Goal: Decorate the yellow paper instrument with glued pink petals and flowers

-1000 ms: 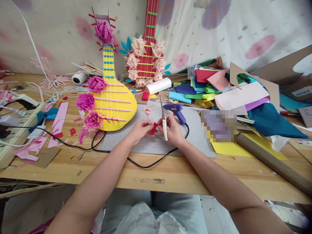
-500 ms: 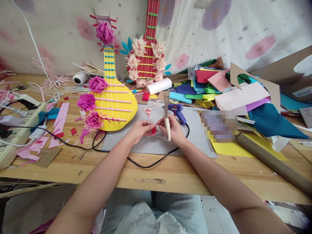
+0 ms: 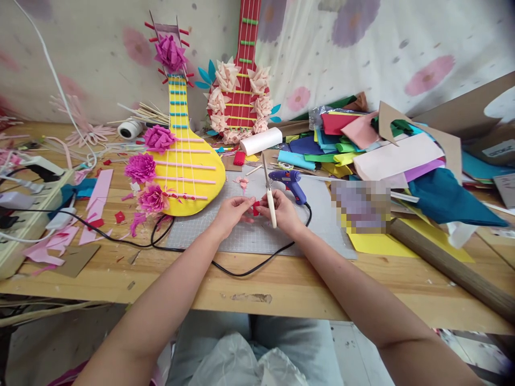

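Above the grey cutting mat [image 3: 201, 236], my left hand [image 3: 235, 214] pinches a small piece of red crepe paper [image 3: 256, 208]. My right hand [image 3: 284, 210] grips the same red piece from the other side with its fingertips. A pair of scissors [image 3: 270, 201] with pale handles also rests in my right hand, its blades pointing up and away from me. On the mat just beyond my hands lies a small pale pink paper flower [image 3: 242, 183]. To the right of the scissors is a blue glue gun [image 3: 288, 182], its black cord looping around the mat.
A yellow paper lute with magenta flowers [image 3: 193, 171] leans at left. Behind it stands a red instrument with pale flowers [image 3: 241, 96]. Crepe paper sheets [image 3: 362, 145] pile up at back right, near a brown tube [image 3: 446, 268]. A power strip [image 3: 36, 230] sits far left.
The scissors in my right hand have tilted, their blades now leaning left. The red piece has turned slightly between my fingers. The whole view has shifted a little.
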Available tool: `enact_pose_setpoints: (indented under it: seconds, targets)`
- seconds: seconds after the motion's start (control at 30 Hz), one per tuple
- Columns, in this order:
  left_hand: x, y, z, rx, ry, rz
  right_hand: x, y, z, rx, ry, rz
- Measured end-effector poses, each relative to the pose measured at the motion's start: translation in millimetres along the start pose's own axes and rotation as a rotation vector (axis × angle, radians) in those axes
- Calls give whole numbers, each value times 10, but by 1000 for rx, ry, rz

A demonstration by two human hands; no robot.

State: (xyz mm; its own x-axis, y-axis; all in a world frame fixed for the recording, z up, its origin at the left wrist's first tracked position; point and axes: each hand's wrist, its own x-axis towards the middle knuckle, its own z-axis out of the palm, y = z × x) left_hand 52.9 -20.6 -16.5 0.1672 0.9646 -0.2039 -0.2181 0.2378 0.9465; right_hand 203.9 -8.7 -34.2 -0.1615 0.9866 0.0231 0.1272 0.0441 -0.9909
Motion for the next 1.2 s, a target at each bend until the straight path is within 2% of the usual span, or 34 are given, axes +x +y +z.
enact_pose_setpoints:
  seconds: [0.23, 0.43, 0.6, 0.93, 1.2]
  targets:
    - [21, -29, 36, 125, 103, 94, 7, -6, -19, -56, -1, 31]
    - [42, -10, 62, 54, 116, 34, 26, 26, -10, -8, -14, 78]
    - [67, -44, 66, 47, 88, 32, 27, 35, -18, -61, 23, 52]
    - [67, 12, 26, 26, 183, -56, -1, -70, -4, 84, -20, 102]
    - [81, -5, 34, -27, 141, -45, -16, -111, 8, 88, -24, 89]
